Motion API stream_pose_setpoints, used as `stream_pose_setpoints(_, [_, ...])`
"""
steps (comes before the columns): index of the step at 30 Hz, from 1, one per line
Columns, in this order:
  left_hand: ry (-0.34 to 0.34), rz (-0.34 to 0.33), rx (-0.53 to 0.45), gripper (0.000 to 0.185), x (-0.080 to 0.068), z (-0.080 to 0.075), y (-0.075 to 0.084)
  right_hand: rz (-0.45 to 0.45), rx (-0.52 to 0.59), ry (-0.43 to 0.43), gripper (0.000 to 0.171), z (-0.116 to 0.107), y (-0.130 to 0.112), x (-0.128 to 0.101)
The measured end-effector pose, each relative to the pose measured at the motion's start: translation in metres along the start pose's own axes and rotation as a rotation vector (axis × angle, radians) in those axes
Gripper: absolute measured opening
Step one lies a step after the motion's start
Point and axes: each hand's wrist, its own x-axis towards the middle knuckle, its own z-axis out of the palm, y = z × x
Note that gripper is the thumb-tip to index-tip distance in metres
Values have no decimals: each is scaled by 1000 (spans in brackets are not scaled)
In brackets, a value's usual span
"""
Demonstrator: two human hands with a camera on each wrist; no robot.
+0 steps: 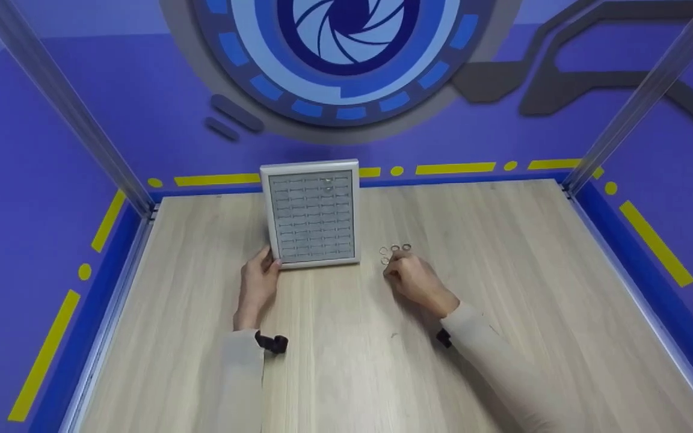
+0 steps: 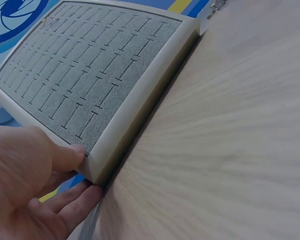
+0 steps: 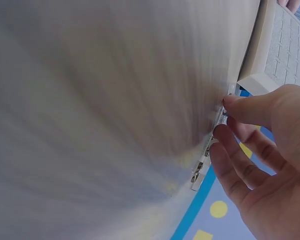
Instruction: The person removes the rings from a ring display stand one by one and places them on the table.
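A pale wood grain with long streaks is being shown by the table [image 1: 503, 313]. A white frame is being worn by the ring tray [image 1: 312, 211], and its insert is being seen as grey, patterned with rows of dark slits. The small rings [image 1: 394, 251] are being rendered silvery. The surrounding walls [image 1: 33, 198] are being displayed in violet-blue, marked with yellow dashes and dots, and a blue-and-white circular emblem [image 1: 346, 48].

surface: light wood table [image 1: 503, 337] | on it: slotted grey ring tray [image 1: 312, 211], small rings [image 1: 394, 251] just right of it
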Motion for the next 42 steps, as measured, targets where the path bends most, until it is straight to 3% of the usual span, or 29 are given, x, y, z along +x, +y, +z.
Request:
stream_pose_setpoints(13, [81,30,-63,53,-3,9,-6,37,26,-38,11,-7,-2,2])
stream_pose_setpoints(20, [84,23,-66,52,-5,9,-9,39,110,41,11,-23,-8,18])
stream_pose_setpoints(25, [94,29,-52,52,-5,9,-9,36,137,126,10,-38,-21,40])
stream_pose_setpoints(32, [113,31,-36,51,-5,12,-7,-38,158,236,10,-56,-41,82])
stream_pose_setpoints(38, [104,39,-31,52,-4,12,-7,-103,181,340,10,-59,-54,121])
stream_pose_setpoints(42, [113,48,-31,52,-5,11,-8,-123,174,363,12,-59,-62,139])
